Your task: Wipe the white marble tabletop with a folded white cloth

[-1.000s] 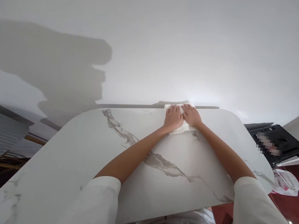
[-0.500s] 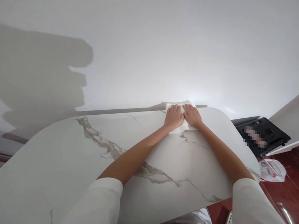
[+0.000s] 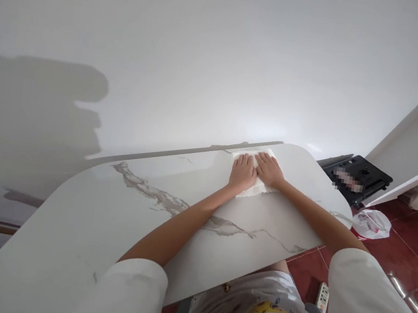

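My left hand lies flat on a white cloth or paper towel, its fingers stretched toward the wall. Close beside it, my right hand presses on the same white sheet, fingers also extended and angled to the left. The thumbs meet or nearly meet in the middle. Under the sheet is a white marble-patterned table with grey-brown veins. The sheet rests near the table's far edge, toward the right end, and its middle is hidden by my hands.
A white wall runs along the table's far edge. Right of the table, a black plastic case or panel and a white plastic bag are on the red tiled floor. A power strip lies below the near edge.
Both hands and the white sheet have slid back a little from the table's far edge, toward me. My view has shifted slightly, showing more of the floor and my clothing.
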Motion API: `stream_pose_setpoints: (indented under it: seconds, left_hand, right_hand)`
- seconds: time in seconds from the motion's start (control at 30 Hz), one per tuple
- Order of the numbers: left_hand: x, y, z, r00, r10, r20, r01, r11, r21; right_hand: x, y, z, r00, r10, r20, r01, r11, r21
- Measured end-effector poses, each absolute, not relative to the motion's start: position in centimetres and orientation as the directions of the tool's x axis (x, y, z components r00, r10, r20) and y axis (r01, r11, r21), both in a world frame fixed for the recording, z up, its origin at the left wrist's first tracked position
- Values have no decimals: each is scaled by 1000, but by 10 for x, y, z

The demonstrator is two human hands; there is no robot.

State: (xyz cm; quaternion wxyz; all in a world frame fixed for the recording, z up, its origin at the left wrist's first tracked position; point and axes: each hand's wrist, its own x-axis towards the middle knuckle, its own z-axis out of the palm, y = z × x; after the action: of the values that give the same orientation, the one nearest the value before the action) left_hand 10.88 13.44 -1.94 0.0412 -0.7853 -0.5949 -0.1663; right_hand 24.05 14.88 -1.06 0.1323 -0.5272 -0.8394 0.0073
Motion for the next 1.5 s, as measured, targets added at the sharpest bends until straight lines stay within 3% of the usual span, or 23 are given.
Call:
stream_pose_setpoints:
  seconds: [0.4,1.0,1.27,1.5]
  left_hand:
    - [91,71,-25,249,905,343,957,-285,57]
    - [104,-41,-28,220,914,341,960,-265,88]
    - [162,-25,-22,307,899,313,909,-374,184]
    - [182,44,-17,291,911,292,902,-363,233]
  right_hand:
    - [224,85,-13,-441,857,268,870,481,-105]
    - [239,-25,-6,-505,823,259,825,548,-135]
    - [300,-15,-10,-409,886,219,896,436,-88]
    - [316,54,-12,-384,897,218,916,400,-32]
